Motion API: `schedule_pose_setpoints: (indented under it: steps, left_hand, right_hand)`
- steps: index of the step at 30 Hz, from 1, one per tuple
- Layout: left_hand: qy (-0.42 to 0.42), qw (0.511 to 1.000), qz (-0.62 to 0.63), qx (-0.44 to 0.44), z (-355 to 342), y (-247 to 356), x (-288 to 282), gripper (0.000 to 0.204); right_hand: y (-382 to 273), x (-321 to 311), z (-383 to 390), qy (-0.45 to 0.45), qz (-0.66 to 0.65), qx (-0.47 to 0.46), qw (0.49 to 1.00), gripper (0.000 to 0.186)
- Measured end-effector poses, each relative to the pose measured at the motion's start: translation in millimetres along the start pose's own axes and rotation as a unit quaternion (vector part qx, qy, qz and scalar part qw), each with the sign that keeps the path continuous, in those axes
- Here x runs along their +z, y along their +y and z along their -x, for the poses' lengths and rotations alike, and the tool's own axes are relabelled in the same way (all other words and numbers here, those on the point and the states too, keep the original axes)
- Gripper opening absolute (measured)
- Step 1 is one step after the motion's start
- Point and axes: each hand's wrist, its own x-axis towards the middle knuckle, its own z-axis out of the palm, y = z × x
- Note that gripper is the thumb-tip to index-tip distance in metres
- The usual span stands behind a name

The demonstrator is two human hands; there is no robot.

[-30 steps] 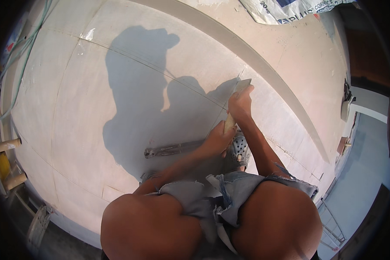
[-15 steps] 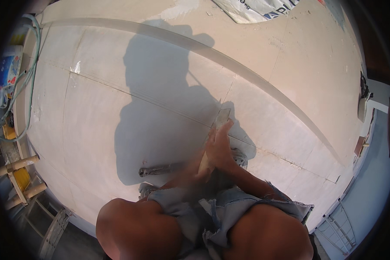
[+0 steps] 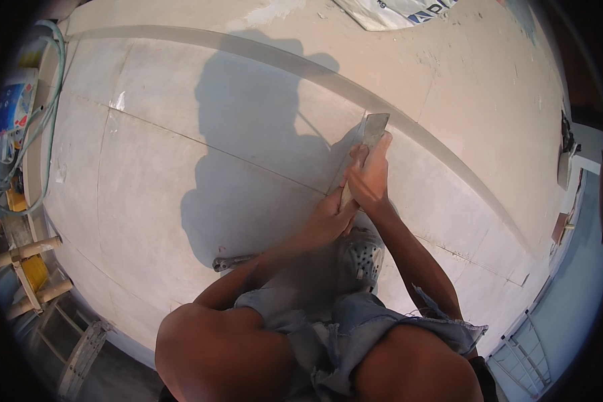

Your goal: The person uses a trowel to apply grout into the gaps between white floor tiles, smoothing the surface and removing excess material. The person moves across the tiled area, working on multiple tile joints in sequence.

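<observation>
Head view, and we're looking straight down over frayed denim shorts [image 3: 375, 315] at both hands at work on one tool! Right hand [image 3: 370, 179], closed around the upper part of a flat scraper [image 3: 377, 124], its grey blade poking out just beyond the fingers and pointing away from the body. Left hand [image 3: 331, 213], clamped on the pale handle, just behind the right one and nearer the knees. So the scraper sits in both grips, slanting away and a little to the right; whether the blade's edge meets the pale surface [image 3: 154, 187] below, I cannot tell.

Just nearer the body than the two hands, a grey shoe [image 3: 360, 260] full of holes! Off to the left hand's left, a dark tool with a rounded end [image 3: 226, 262] lies partly behind the forearm. Beyond the right hand runs a long raised strip [image 3: 301, 65], and farther out past it, a printed white bag [image 3: 398, 15]. Well left of both hands, a green hose [image 3: 52, 120] loops down, and well to the right hand's right, there's a metal frame [image 3: 526, 355] with bars!
</observation>
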Motion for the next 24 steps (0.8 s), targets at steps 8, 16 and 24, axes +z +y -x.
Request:
schedule_pose_setpoints:
  steps: [8, 16, 24]
  left_hand:
    - [0.029, 0.998, 0.055, 0.018, -11.5, -25.3, -7.9, 0.026]
    - [-0.008, 0.998, 0.054, -0.014, -19.3, -14.5, -15.6, 0.032]
    - [-0.013, 0.997, 0.075, 0.026, -7.3, -1.9, -26.8, 0.038]
  right_hand:
    - [9.0, 10.4, -3.6, -0.018, 0.015, -0.007, 1.000, 0.040]
    - [23.9, 11.2, -20.4, -0.019, 0.058, 0.030, 0.998, 0.053]
    - [15.5, 25.1, -26.5, 0.032, 0.149, -0.011, 0.988, 0.058]
